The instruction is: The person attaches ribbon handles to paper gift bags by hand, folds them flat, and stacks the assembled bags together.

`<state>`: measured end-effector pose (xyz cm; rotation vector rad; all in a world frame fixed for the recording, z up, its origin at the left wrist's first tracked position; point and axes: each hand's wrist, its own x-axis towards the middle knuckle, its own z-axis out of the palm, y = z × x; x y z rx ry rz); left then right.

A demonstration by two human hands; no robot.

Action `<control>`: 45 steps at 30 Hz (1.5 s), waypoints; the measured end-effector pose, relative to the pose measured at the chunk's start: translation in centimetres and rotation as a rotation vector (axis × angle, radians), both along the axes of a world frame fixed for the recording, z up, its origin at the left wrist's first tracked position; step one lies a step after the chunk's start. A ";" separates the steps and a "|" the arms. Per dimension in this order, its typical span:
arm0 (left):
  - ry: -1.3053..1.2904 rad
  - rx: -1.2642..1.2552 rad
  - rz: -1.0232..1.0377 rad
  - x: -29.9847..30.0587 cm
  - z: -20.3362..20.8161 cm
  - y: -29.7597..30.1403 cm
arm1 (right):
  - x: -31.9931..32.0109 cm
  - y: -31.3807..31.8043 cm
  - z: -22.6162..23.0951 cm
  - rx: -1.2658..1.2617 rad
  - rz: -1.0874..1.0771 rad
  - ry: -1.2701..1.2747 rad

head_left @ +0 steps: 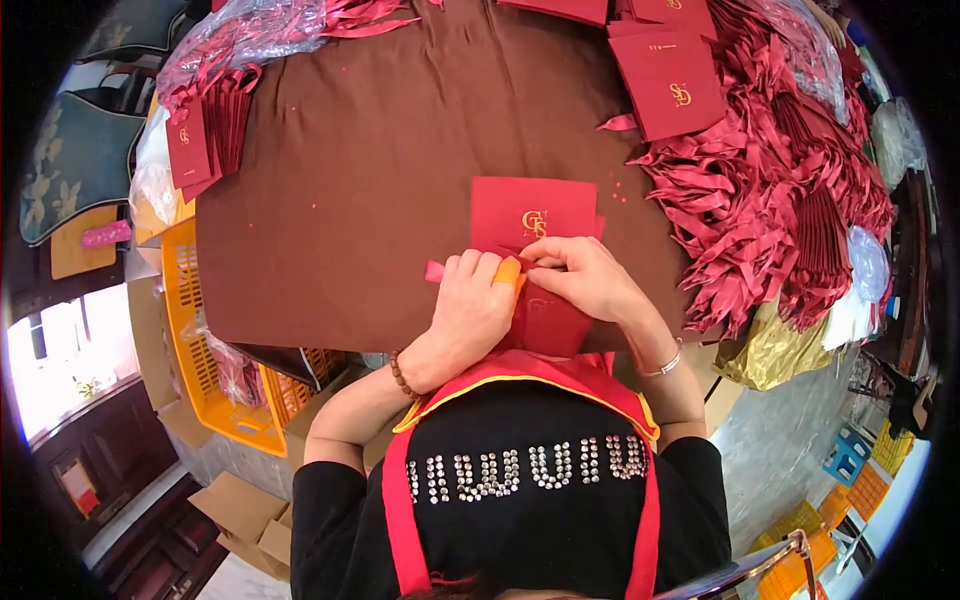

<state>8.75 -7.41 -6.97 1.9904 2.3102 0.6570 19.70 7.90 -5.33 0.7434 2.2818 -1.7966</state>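
Black cloth studded with pale stones, under red apron straps [400,520], filling the lower middle of the frame, closest to the camera. Just above it, pressing down on a flat dark-red paper bag [545,322] at the near table edge: left hand [470,310] curled over the bag, an orange finger cot [508,272] on one finger, probably for grip on slick paper; right hand [585,278] pinching shut on something small at the bag's top edge, most likely a ribbon end, though too hidden to tell. Peeking out left of the left hand, a pink strip [433,271]. Lying under and beyond both hands, a second red paper bag with a gold emblem [535,212], kept flat within easy reach. Spreading across the centre, a brown tablecloth [380,170], giving a soft working surface. Heaping along the right side, a tangle of dark-red ribbons [760,210], close to the right hand for picking. Stacking at upper right, more red emblem bags [668,80]; at upper left, another small stack [195,145]. Standing at lower left beside the table, an orange plastic crate [205,340].
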 end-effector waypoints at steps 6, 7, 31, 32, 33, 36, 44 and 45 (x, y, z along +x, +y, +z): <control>0.023 -0.094 -0.039 -1.6 1.4 -0.4 | 0.2 -0.4 -0.1 0.047 0.022 0.031; 0.022 -0.088 -0.022 -1.6 1.5 -0.4 | 0.1 -0.5 0.1 0.061 0.014 0.053; -0.916 -1.040 -0.769 -9.6 2.6 7.8 | 0.8 -2.6 2.5 0.332 0.146 0.284; -0.879 -1.109 -0.762 -9.4 2.7 8.2 | 0.9 -2.6 2.7 0.333 0.162 0.280; -0.842 -1.177 -0.754 -9.3 2.8 8.4 | 0.9 -2.6 2.6 0.333 0.164 0.278; -0.865 -1.151 -0.808 -9.2 2.0 8.3 | 0.9 -2.4 2.3 0.344 0.191 0.250; -1.082 -0.901 -0.656 -9.3 0.0 6.4 | 1.0 -2.0 1.6 0.344 0.145 0.243; -1.093 -0.844 -0.610 -9.1 -0.1 6.1 | 1.0 -1.9 1.7 0.345 0.145 0.242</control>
